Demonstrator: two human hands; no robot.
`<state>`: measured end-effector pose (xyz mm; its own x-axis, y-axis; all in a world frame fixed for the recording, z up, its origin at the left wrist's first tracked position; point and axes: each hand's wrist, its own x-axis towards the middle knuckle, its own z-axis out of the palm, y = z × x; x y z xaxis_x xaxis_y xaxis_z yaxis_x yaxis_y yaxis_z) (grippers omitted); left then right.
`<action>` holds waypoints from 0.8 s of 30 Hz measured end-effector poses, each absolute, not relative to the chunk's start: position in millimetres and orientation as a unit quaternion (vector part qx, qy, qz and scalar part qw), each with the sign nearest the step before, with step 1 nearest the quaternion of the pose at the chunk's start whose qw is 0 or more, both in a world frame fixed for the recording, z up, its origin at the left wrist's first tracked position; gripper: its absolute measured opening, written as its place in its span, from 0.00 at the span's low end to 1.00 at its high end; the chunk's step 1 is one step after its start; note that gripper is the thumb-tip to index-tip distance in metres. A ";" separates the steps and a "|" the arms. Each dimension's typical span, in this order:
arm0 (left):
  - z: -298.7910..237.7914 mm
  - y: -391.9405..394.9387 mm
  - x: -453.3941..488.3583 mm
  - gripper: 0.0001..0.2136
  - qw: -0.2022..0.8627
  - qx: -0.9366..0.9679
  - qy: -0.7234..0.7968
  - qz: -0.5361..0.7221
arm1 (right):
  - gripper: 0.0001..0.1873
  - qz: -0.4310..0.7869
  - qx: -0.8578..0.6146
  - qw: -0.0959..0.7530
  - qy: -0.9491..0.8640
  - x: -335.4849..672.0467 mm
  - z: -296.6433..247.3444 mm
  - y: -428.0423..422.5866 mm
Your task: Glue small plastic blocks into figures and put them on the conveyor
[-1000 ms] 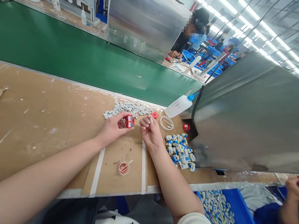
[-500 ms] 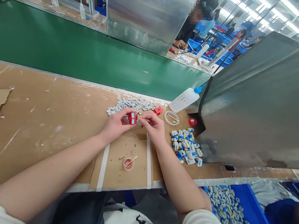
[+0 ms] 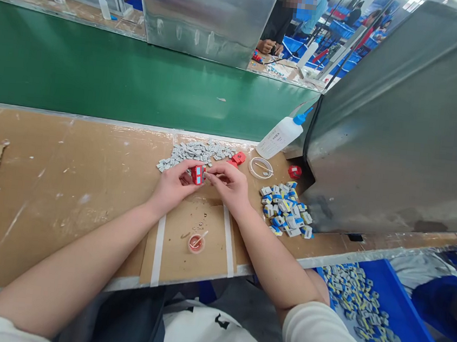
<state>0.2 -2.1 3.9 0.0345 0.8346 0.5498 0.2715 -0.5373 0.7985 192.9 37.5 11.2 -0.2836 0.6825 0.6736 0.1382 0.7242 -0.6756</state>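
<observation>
My left hand (image 3: pixel 173 188) is closed on a small red toy cab (image 3: pixel 197 175) with light-blue windows, held above the cardboard. The fingertips of my right hand (image 3: pixel 230 187) are pinched at the cab's right side, around what looks like a small grey piece (image 3: pixel 205 175), mostly hidden by the fingers. Just behind the hands lies a spread of small grey parts (image 3: pixel 202 151), with red toy parts (image 3: pixel 238 158) at its right end. Nearer me, a small cup (image 3: pixel 196 243) of reddish content has a thin stick in it.
A tilted white bottle (image 3: pixel 279 138) with a blue nozzle stands behind a white ring (image 3: pixel 260 168). Blue, yellow and grey parts (image 3: pixel 287 210) are heaped at right; more fill a blue bin (image 3: pixel 413 315). A green belt (image 3: pixel 139 88) runs behind, and a metal panel (image 3: pixel 404 135) bounds the right.
My view has shifted a little. The right fingertips have come up closer against the red cab, which has turned slightly in my left hand.
</observation>
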 end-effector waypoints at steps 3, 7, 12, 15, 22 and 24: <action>3.4 -1.0 -0.2 0.22 0.256 0.665 0.423 0.559 | 0.12 0.175 -0.244 0.532 -0.792 193.8 12.5 37.6; 2.5 -0.4 -1.1 0.24 0.267 0.649 0.439 0.562 | 0.14 0.105 -0.208 0.526 -0.818 193.3 11.9 37.8; 2.3 -2.2 -0.9 0.22 0.238 0.672 0.437 0.549 | 0.14 0.108 -0.223 0.511 -0.823 191.0 8.5 36.7; 3.3 -3.9 -0.1 0.21 0.227 0.683 0.422 0.551 | 0.08 0.163 -0.236 0.518 -0.806 192.0 8.6 36.9; 2.2 -1.7 -2.8 0.22 0.184 0.731 0.378 0.537 | 0.20 0.116 -0.252 0.373 -0.885 203.7 17.8 39.9; 0.1 -0.6 -4.9 0.23 0.190 0.746 0.369 0.521 | 0.21 0.110 -0.248 0.352 -0.896 205.2 18.9 40.2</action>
<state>-4.9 -0.6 0.1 0.1850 0.7484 0.6370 0.3516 -0.6557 0.6682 205.2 40.2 18.9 -0.6288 0.5224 0.5759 0.3677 0.8524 -0.3717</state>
